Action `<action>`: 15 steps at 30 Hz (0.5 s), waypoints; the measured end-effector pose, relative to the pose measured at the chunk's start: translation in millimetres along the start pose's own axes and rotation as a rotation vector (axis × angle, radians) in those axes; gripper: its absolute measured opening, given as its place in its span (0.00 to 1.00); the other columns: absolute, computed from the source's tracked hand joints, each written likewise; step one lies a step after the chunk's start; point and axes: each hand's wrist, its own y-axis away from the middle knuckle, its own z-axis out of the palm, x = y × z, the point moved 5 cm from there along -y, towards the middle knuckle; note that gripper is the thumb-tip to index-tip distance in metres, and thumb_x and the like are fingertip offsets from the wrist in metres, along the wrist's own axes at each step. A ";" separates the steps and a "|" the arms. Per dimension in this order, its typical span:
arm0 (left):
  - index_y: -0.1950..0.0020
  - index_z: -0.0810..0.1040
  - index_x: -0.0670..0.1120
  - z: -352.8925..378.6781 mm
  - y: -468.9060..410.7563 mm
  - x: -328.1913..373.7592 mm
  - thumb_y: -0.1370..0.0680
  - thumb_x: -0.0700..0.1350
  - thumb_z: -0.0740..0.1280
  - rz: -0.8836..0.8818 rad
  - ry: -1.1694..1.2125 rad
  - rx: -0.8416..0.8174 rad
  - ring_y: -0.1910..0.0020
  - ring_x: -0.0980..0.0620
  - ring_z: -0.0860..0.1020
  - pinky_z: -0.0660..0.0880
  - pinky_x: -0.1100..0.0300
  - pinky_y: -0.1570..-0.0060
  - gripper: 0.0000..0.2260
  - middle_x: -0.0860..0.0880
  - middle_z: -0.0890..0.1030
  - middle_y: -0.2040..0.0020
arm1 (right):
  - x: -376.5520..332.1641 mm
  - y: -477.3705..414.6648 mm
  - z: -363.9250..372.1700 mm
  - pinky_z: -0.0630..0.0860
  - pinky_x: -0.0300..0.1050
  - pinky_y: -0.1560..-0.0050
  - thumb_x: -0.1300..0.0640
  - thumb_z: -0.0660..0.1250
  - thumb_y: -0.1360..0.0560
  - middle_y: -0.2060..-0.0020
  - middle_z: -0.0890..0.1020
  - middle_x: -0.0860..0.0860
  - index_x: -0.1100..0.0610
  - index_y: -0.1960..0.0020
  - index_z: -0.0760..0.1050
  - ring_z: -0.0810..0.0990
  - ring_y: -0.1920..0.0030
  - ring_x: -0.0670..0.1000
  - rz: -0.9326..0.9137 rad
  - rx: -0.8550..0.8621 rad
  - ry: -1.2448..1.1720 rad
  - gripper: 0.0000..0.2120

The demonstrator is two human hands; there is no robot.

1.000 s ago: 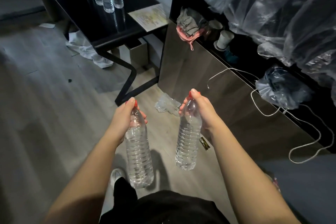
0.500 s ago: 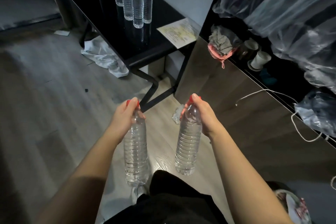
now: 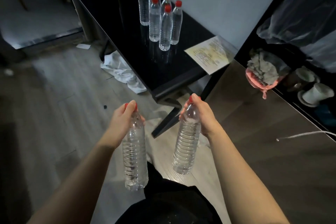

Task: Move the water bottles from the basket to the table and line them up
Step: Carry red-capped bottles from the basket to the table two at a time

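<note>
My left hand [image 3: 122, 122] grips the neck of a clear water bottle [image 3: 135, 158] with a red cap; the bottle hangs upright over the floor. My right hand [image 3: 201, 114] grips the neck of a second clear bottle [image 3: 185, 148] the same way. Both hang short of the black table [image 3: 163, 71], which lies ahead. Several red-capped water bottles [image 3: 160, 18] stand upright in a cluster on the table's far part near the wall. The basket is out of view.
A printed sheet [image 3: 209, 53] lies on the table's near right corner. White cloth [image 3: 121, 71] lies on the floor to the left of the table. A dark counter [image 3: 272, 132] on the right carries a rag, white cups and a white cable.
I have come closer to the table with both bottles; the table and its bottles now sit lower and larger in view. My grips on the two bottles are unchanged.
</note>
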 end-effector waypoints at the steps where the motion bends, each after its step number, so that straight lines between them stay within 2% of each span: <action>1: 0.54 0.74 0.36 -6.5 -19.0 5.9 0.18 0.51 0.57 -0.006 0.014 0.005 0.62 0.42 0.81 0.78 0.47 0.56 0.19 0.37 0.82 0.61 | -6.8 -19.9 6.7 0.78 0.54 0.52 0.46 0.60 0.21 0.67 0.81 0.57 0.59 0.60 0.75 0.81 0.65 0.57 -0.001 -0.007 0.006 0.19; 3: 0.57 0.73 0.39 -19.0 -57.3 19.0 0.18 0.50 0.58 -0.027 0.045 0.036 0.64 0.44 0.82 0.78 0.50 0.60 0.16 0.38 0.82 0.63 | -22.1 -58.9 18.8 0.78 0.55 0.51 0.45 0.60 0.21 0.67 0.82 0.57 0.59 0.61 0.76 0.81 0.64 0.57 0.016 -0.005 0.007 0.19; 9: 0.59 0.74 0.42 -44.0 -154.9 64.5 0.17 0.50 0.57 -0.008 0.049 0.054 0.62 0.39 0.80 0.76 0.45 0.54 0.16 0.44 0.83 0.67 | -80.1 -159.1 53.8 0.79 0.55 0.50 0.44 0.60 0.21 0.65 0.82 0.58 0.58 0.60 0.77 0.82 0.62 0.57 0.008 -0.030 0.087 0.19; 15: 0.59 0.74 0.42 -58.7 -220.9 93.8 0.17 0.49 0.57 0.045 0.048 0.033 0.65 0.40 0.80 0.76 0.44 0.55 0.16 0.41 0.81 0.67 | -109.5 -228.4 75.2 0.78 0.53 0.53 0.43 0.62 0.23 0.66 0.81 0.59 0.58 0.61 0.77 0.82 0.63 0.58 -0.030 -0.050 0.053 0.19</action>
